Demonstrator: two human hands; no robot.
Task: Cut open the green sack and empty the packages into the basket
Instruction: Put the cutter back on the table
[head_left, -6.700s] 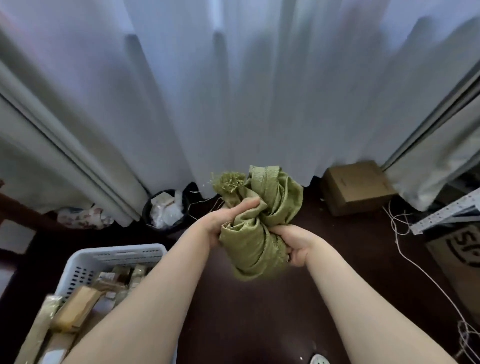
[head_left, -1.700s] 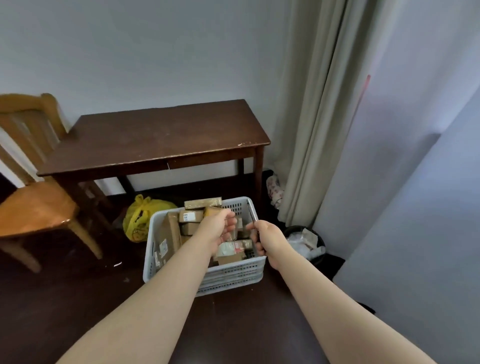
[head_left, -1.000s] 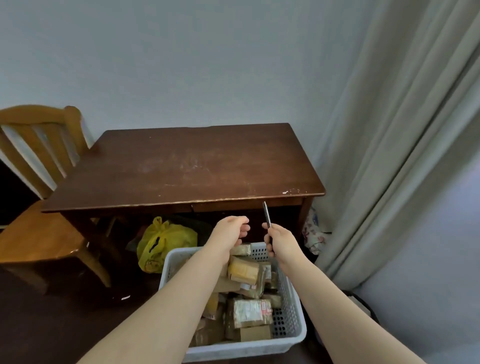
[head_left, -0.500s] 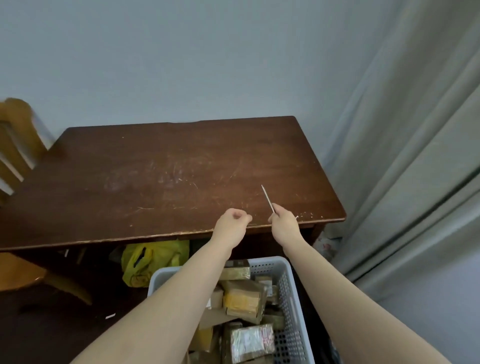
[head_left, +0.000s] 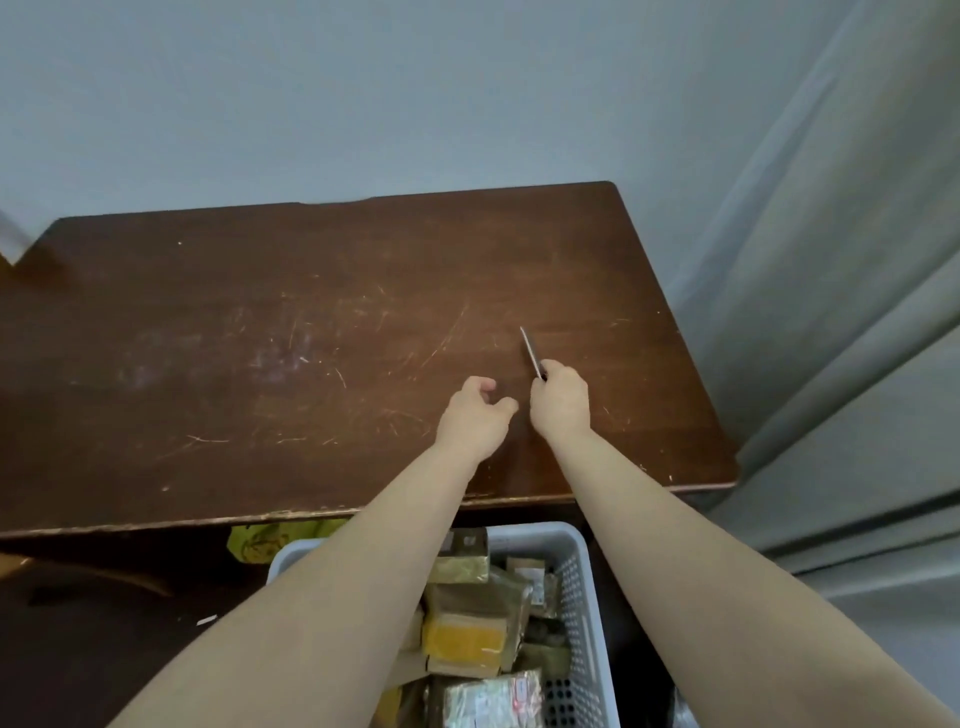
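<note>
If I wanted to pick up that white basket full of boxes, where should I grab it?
Probably by the top rim of the white basket, one hand on each long side, coming down from above. The rim is the only bare part in view: packages pile high inside. The near end and left side are hidden behind the arms.

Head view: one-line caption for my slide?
Right hand holds a knife over the table; packages fill the basket.

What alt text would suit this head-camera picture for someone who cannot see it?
Over a scratched dark wooden table, the right hand holds a thin blade; the left hand is loosely curled, empty. Below, a white basket holds packages.
</note>
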